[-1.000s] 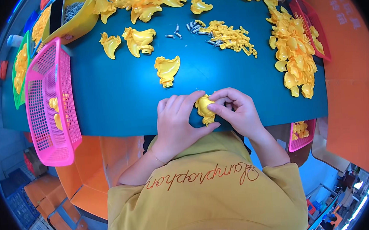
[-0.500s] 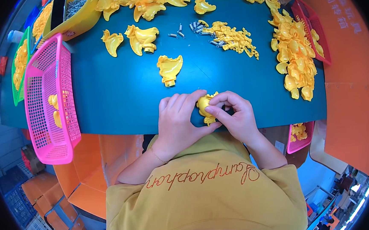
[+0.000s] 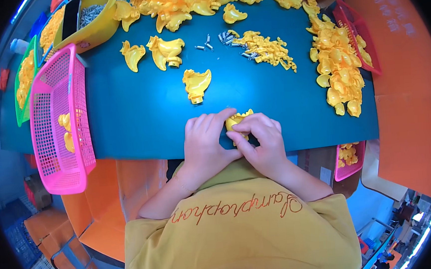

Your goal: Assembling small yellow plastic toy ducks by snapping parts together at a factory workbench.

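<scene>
A curved yellow plastic shell piece (image 3: 233, 122) is held between my two hands close to the table's front edge. My left hand (image 3: 207, 139) closes on its left side, thumb below and index finger above. From the right, the thumb and fingers of my right hand (image 3: 262, 138) pinch the same piece, covering much of it. Just beyond my hands, a single yellow shell half (image 3: 196, 85) lies hollow side up. Farther off are another shell half with a round collar (image 3: 166, 51) and a smaller curved yellow piece (image 3: 133, 56).
Small metal cylinders (image 3: 205, 46) lie beside a heap of small yellow parts (image 3: 268, 50). Larger piles of yellow shells (image 3: 339, 66) cover the right and far table. A pink basket (image 3: 86, 158) stands at the left, near a yellow bin (image 3: 99, 31) of metal pieces.
My right hand has shifted a little left, its thumb and fingers now farther over the yellow piece. The whole view has tilted slightly; the table items appear unmoved.
</scene>
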Available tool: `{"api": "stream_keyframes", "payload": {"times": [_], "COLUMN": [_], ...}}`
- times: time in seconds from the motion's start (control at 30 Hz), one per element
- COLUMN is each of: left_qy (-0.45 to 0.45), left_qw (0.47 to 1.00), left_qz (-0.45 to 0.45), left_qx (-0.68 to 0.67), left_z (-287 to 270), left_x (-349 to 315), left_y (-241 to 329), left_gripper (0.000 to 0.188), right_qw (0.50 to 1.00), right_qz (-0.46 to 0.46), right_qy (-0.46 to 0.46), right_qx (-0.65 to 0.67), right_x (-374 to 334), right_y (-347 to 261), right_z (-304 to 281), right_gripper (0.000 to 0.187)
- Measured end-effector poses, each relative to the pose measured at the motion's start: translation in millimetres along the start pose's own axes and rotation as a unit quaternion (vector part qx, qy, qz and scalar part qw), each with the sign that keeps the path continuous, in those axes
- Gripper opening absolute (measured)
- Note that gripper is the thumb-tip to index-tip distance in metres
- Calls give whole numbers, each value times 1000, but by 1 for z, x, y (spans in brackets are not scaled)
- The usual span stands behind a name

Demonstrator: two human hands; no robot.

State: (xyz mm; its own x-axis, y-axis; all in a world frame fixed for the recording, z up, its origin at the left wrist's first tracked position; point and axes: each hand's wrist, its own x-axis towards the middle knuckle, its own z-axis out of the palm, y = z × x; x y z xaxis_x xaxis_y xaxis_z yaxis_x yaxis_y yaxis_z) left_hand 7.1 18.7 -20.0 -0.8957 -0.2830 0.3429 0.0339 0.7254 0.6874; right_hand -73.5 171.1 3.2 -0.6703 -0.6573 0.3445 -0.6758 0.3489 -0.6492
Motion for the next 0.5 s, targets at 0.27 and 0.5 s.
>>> {"api": "stream_keyframes", "payload": {"times": [0.27, 0.5], "left_qy": [-107, -126], "left_qw": [994, 991], "left_qz": [27, 39], "left_qx": [-19, -30], "left_z": [-23, -28], "left_x": [2, 9], "left_y": [-3, 1], "left_gripper": [80, 82], "right_qw": [962, 1000], "right_qz": [77, -16], "right_qy": [-176, -21], "right_qx": [195, 9], "right_x": [35, 176], "right_y": [27, 99], "right_z": [-54, -44], "right_gripper": [23, 29]}}
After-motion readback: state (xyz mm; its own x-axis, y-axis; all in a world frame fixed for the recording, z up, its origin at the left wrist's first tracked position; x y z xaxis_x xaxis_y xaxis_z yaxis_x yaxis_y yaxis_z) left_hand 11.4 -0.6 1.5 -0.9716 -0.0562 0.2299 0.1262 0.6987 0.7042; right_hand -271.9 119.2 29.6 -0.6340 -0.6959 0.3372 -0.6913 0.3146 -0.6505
